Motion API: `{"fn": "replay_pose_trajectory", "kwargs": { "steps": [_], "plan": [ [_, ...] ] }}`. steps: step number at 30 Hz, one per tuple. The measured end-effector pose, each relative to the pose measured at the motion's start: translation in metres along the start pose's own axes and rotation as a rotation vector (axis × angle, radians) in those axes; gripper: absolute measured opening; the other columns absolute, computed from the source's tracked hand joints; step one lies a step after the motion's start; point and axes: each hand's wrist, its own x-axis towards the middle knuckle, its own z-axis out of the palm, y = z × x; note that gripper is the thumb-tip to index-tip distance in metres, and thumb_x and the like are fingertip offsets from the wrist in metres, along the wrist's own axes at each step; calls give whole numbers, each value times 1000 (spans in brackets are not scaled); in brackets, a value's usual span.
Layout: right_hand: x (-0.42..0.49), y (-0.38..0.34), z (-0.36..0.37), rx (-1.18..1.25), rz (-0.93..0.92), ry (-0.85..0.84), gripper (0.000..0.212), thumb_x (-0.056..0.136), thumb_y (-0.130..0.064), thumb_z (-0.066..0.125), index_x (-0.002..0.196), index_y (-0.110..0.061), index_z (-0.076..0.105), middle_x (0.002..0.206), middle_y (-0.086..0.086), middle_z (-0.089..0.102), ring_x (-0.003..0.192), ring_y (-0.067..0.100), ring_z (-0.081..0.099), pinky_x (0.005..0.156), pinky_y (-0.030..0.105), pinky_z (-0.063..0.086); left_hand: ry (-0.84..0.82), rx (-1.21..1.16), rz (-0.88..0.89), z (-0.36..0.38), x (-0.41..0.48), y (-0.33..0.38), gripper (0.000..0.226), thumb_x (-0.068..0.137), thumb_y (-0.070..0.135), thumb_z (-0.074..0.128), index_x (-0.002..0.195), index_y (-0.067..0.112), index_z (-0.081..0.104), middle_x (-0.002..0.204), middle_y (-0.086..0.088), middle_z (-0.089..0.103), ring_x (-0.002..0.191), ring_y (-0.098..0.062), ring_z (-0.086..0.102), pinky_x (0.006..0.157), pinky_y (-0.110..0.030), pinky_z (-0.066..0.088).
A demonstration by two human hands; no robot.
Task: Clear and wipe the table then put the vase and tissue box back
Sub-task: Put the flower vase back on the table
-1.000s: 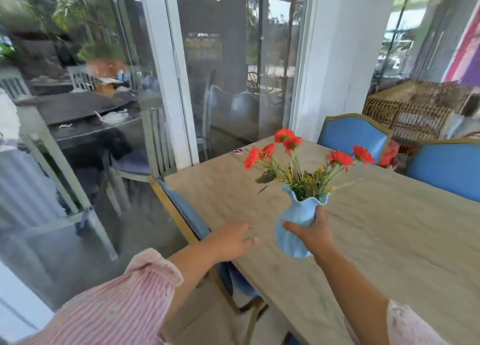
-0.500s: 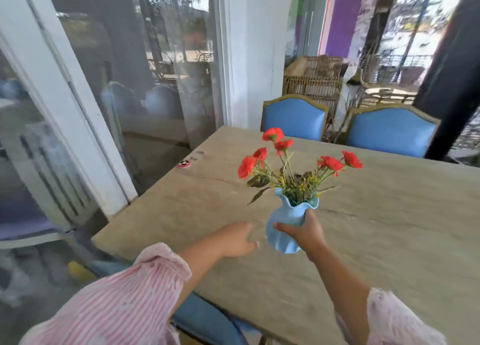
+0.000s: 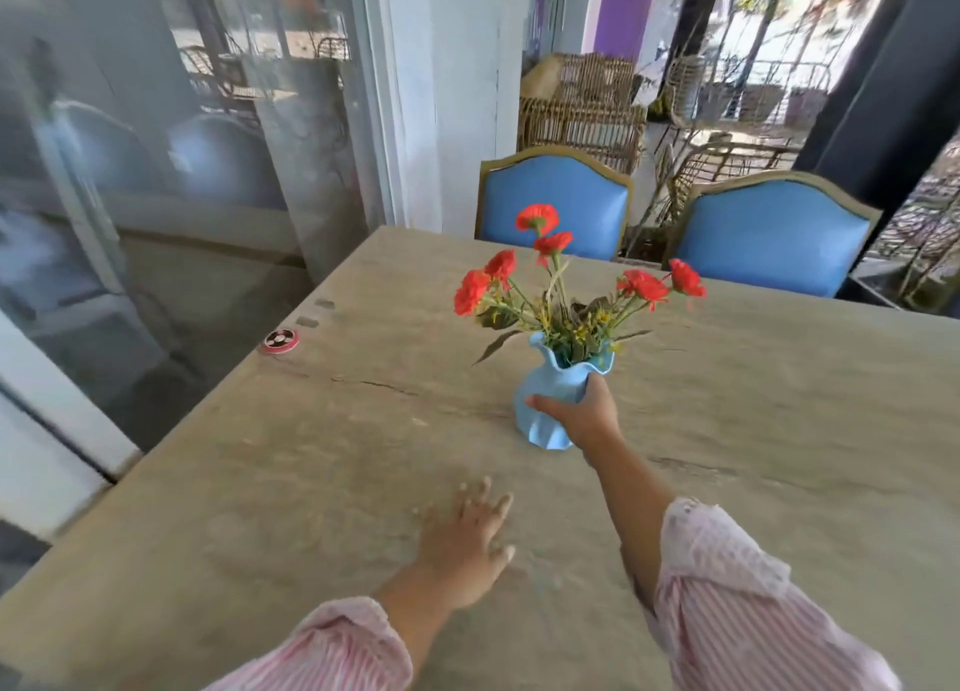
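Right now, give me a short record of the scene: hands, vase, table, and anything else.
right hand: grips the vase by its body
left hand: open, fingers spread, low over the table
vase: blue, upright, holds red flowers; contact with table unclear
table: bears a small red disc near its left edge
chairs: two blue, at the far side
tissue box: not in view

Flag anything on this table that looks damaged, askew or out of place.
A thin crack runs across the table top, left of the vase, which seems to lean a little in the right hand. A small red disc lies alone near the left edge. Nothing is spilled.
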Motion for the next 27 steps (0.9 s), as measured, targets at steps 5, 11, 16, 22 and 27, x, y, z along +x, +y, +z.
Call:
{"fn": "replay_pose_trajectory", "kwargs": {
  "steps": [5,11,16,22,27],
  "plan": [
    [40,11,21,-20,-28,34,64,61,-29,87,110,-10,50,101,2,54,97,22,52,74,32,44,-16,-42,-2,14,27,-8,62,98,51,24,147,39,-12,156,6,-26,145,-24,-24,117,-53,-7],
    [50,6,32,-22,-38,31,79,65,-26,85,131,-13,43,128,6,49,118,26,49,95,42,46,-80,-72,21,10,28,-10,62,98,51,19,145,39,-20,152,7,-35,141,-26,-33,115,-53,-15],
    [56,10,39,-90,-40,23,95,66,-32,83,141,-12,28,140,9,35,131,31,34,107,50,36,-91,-60,17,9,28,-10,62,98,50,20,145,39,-19,153,6,-34,141,-27,-33,115,-53,-15],
    [18,25,24,-229,-35,-65,114,68,-31,83,150,-14,6,155,11,12,143,30,15,115,48,25,-151,-19,-22,-3,28,-8,68,96,52,28,147,37,-15,155,4,-30,144,-25,-26,114,-55,-13],
    [-48,30,-7,-318,-31,-49,70,83,-24,68,142,-7,33,147,13,32,136,25,33,106,26,28,-210,97,47,-44,1,13,64,95,45,38,149,15,23,157,-10,21,145,-27,22,118,-45,17]
  ]
}}
